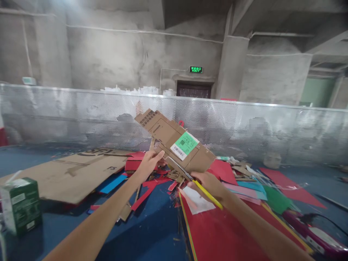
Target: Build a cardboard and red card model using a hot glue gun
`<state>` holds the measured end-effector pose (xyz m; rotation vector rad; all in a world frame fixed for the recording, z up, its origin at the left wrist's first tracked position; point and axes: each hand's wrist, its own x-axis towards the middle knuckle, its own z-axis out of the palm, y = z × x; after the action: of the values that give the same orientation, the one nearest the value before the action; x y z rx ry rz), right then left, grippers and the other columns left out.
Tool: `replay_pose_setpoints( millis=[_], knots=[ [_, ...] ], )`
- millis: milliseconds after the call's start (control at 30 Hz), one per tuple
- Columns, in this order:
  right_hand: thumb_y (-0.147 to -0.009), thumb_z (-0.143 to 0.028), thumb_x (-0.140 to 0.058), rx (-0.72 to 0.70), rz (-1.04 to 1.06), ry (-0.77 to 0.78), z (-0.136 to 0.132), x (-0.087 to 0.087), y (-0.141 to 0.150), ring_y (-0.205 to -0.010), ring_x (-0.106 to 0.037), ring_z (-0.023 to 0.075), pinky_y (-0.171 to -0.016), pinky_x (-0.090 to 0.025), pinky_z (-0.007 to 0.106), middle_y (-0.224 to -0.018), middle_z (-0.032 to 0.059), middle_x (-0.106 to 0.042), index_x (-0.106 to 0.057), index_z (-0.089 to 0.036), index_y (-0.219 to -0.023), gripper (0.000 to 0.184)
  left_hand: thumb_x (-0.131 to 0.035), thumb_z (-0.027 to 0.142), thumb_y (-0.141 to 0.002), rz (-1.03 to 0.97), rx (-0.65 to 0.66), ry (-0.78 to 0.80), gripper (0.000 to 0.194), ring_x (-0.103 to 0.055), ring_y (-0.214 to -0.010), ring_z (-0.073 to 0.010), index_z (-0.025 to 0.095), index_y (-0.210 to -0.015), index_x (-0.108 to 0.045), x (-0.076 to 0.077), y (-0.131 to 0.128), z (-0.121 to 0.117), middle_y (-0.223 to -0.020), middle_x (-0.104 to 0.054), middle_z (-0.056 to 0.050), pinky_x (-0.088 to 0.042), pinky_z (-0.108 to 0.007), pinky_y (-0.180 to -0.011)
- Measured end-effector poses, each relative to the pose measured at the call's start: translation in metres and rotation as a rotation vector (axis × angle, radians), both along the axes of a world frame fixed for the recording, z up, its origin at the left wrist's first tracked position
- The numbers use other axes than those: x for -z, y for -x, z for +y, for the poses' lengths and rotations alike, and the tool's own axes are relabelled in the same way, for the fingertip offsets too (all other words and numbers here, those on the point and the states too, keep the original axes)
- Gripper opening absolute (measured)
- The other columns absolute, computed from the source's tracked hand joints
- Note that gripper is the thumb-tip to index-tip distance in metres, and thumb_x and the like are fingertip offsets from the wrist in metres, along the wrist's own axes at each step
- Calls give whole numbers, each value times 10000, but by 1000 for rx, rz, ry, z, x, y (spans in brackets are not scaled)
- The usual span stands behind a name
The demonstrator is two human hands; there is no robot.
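A piece of brown cardboard [165, 131] with a green-and-white printed label [185, 145] is held up, tilted, above the table. My left hand [152, 161] grips its lower left edge, thumb on the near face. In my right hand [208, 183] are scissors [205, 194] with yellow handles. Their metal blades point up and left along the cardboard's lower edge, close to my left fingertips. How far apart the blades are, I cannot tell. Cardboard and red paper scraps [174, 177] lie in a heap beneath.
A large flat cardboard sheet [78, 174] and a green box [21, 206] lie to the left. Red sheets [217, 232], coloured paper and a purple device [315, 235] with a cable are on the right. A perforated metal screen [81, 116] runs along the back.
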<state>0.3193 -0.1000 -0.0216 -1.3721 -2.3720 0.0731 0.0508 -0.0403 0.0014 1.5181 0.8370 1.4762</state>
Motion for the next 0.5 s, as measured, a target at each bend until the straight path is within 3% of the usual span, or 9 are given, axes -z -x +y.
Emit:
replay_pose_setpoints(
  millis=[267,500],
  knots=[
    [-970,-651,-469,-10,-4,-65,2,-3,-5,-683,-611,188,-604,-277,259,-724,19,-668,-607,-227,-843,464,-847,639,-617,-52,31,-10,547,-704,-610,-198,143,-699,-632,4,-1,4,-619,-692,-32,-575,-294,-625],
    [-954,-598,-523,-54,-9,25,-1,-3,-1,-716,-601,190,-632,-334,251,-831,38,-676,-624,-214,-959,397,-819,613,-672,15,-8,-38,495,-710,-601,-220,134,-713,-702,1,2,4,-634,-733,-72,-580,-309,-610]
  ],
)
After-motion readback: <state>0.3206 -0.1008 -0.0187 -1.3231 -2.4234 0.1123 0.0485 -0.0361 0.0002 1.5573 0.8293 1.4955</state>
